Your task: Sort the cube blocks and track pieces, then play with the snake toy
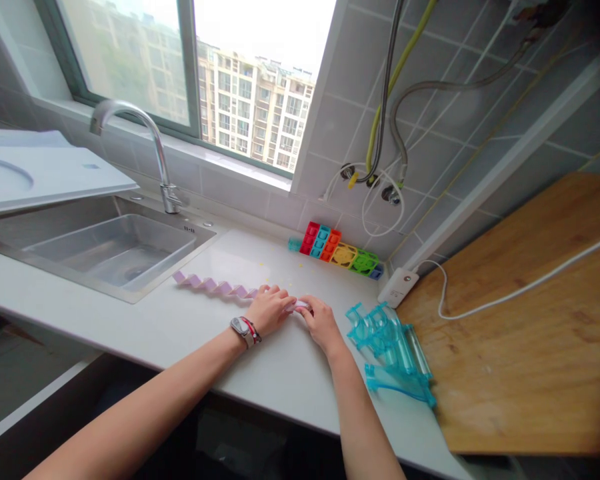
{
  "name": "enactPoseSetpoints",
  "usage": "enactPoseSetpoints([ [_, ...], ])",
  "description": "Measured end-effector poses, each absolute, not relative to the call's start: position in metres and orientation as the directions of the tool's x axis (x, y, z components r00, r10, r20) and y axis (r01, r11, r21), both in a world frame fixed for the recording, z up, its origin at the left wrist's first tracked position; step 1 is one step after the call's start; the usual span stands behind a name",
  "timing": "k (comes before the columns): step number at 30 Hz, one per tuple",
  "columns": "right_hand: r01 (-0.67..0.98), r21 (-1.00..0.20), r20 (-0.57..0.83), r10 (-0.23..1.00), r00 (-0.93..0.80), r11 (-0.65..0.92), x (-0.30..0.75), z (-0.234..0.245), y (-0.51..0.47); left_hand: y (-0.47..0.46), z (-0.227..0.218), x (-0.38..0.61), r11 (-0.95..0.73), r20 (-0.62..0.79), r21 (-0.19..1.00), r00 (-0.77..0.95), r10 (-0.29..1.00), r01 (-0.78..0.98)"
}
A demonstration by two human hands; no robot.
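A pale purple zigzag strip [223,288] lies across the white countertop, pointing from the sink side toward my hands. My left hand [270,310], with a watch and a red bracelet on its wrist, is closed over the strip's right end. From the other side my right hand [323,323] pinches a pale piece [297,305] at that same end. Fingers hide most of this end, so how the piece and strip join cannot be made out. Behind the hands, a row of coloured plastic blocks [344,255] stands along the wall.
Clear teal plastic parts [390,340] are heaped on the right, beside a leaning wooden board [525,353]. A white power strip [399,287] with a cable sits in the corner. Left are a steel sink [143,287], a faucet [163,160] and a white panel [80,177].
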State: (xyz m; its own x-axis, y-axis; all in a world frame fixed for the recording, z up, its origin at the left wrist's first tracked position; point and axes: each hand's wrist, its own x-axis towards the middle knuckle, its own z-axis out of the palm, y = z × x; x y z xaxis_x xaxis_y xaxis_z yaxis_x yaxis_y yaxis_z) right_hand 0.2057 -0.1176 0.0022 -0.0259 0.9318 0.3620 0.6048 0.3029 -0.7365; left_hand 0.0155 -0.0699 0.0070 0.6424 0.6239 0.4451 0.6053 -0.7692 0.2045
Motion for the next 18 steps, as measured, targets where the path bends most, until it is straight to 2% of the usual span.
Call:
enactPoseSetpoints([
  [5, 0.629, -0.711, 0.385, 0.923, -0.024, 0.313, 0.2032, 0.0029, -0.1196, -0.0694, 0.0052, 0.0173, -0.765, 0.472, 0.297, 0.609, 0.637, 0.571],
  [12, 0.612, -0.748, 0.461, 0.864, 0.204, 0.255, 0.2002, 0.0074, -0.118, -0.0679, 0.0141, 0.0176, -0.708, 0.532, 0.556, 0.467, 0.706, 0.436],
  [15, 0.553, -0.797, 0.483, 0.807, 0.34, 0.245, 0.2038, 0.0069, -0.1157, -0.0685, 0.0135, 0.019, -0.62, 0.464, 0.707, 0.438, 0.77, 0.34],
  [18, 0.453, -0.857, 0.455, 0.777, 0.435, 0.248, 0.2045, 0.0063, -0.1148, -0.0681, 0.0072, 0.0225, -0.468, 0.301, 0.852, 0.512, 0.805, 0.235],
])
